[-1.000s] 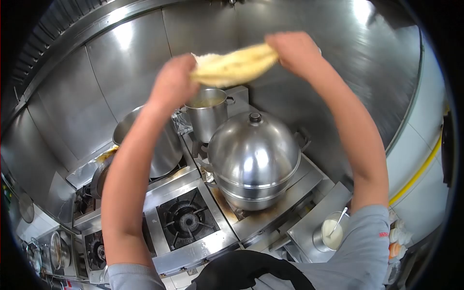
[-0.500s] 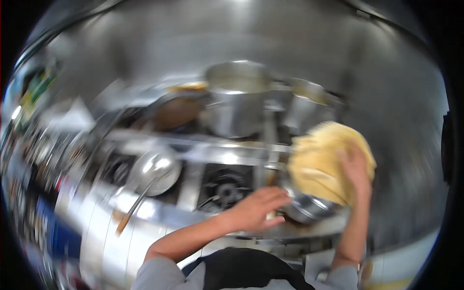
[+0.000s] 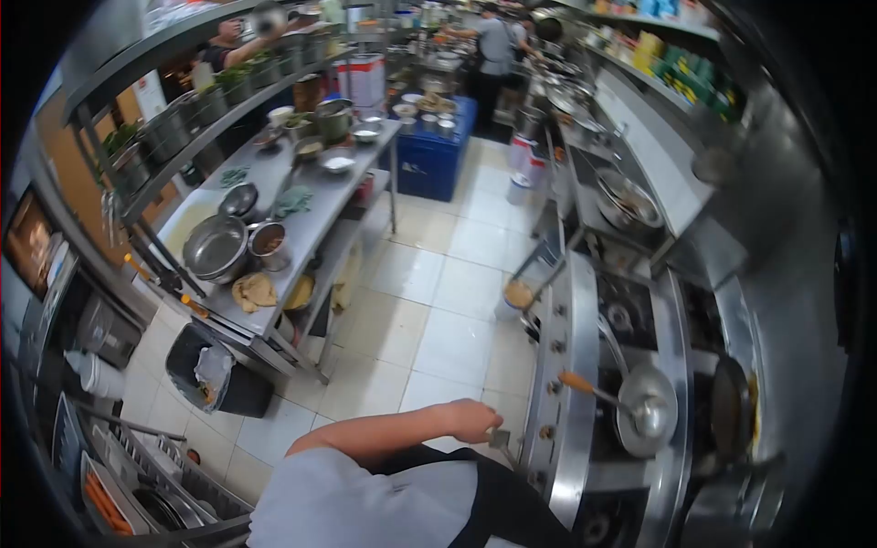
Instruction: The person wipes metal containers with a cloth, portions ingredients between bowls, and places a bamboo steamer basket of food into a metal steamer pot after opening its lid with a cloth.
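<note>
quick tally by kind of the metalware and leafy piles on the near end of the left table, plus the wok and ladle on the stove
wide metal bowls: 2
deep metal pot: 1
leafy green piles: 2
wok: 1
ladle: 1
total: 7

The left hand is near a stove holding a wok.

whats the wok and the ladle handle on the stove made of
The wok looks like bare, fairly smooth metal, probably steel, from its grey colour and soft shine. The ladle handle seems to be wood, given its orange-brown tone, but no grain shows, so plastic is possible.
</note>
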The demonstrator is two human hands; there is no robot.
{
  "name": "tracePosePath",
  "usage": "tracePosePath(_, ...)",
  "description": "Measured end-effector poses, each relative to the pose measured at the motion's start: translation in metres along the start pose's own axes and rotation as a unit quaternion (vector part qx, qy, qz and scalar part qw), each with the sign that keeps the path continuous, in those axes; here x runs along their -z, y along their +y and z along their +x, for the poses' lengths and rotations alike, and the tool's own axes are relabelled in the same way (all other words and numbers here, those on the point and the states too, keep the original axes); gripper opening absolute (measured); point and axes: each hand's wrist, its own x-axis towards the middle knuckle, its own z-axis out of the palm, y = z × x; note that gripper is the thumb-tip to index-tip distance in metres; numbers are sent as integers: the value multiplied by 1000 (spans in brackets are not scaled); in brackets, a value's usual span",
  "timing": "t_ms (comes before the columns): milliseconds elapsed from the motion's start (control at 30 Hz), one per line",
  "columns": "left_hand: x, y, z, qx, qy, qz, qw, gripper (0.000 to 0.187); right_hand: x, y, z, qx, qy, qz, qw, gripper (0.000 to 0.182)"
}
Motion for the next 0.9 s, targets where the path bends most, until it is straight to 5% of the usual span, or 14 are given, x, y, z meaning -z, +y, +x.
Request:
tracePosePath(33,5,-19,-11,33,-33,16,999,40,-67,-43,-9,10,-9,16,1000,42)
tracePosePath(100,20,-51,-32,75,-48,6,996,42,-185,-128,-45,73,-278,92,953,34)
tracePosePath(133,35,-70,-43,100,-74,-1,992,45,-225,-179,-77,152,-371,176,899,30)
tracePosePath(233,71,-128,-75,172,36,-52,983,49,-334,-249,-160,90,-677,217,698,27)
tracePosePath(300,97,-183,-92,211,86,-49,972,51,-366,-294,-196,141,-663,266,685,23)
tracePosePath(367,123,-240,-107,297,174,-26,939,52,-405,-314,-213,103,-750,271,595,19)
tracePosePath(433,168,-291,-124,368,196,-15,909,61,-446,-330,-210,69,-767,298,564,20)
tracePosePath(500,219,-336,-131,481,182,-28,857,67,-491,-344,-198,121,-777,229,574,21)
tracePosePath(533,241,-355,-136,515,232,-44,824,68,-517,-347,-207,52,-727,345,591,19)
tracePosePath(633,294,-424,-153,612,377,-60,693,66,-578,-390,-206,-35,-706,394,587,23)
tracePosePath(700,303,-479,-169,621,514,-41,590,68,-635,-403,-202,-19,-711,405,575,21)
tracePosePath(767,299,-534,-188,632,554,-73,537,71,-692,-440,-194,13,-722,397,567,19)
tracePosePath(800,300,-549,-197,683,497,-76,530,72,-726,-455,-188,21,-738,370,564,19)
tracePosePath(900,325,-557,-216,705,522,-91,471,37,-802,-514,-158,141,-732,314,588,19)
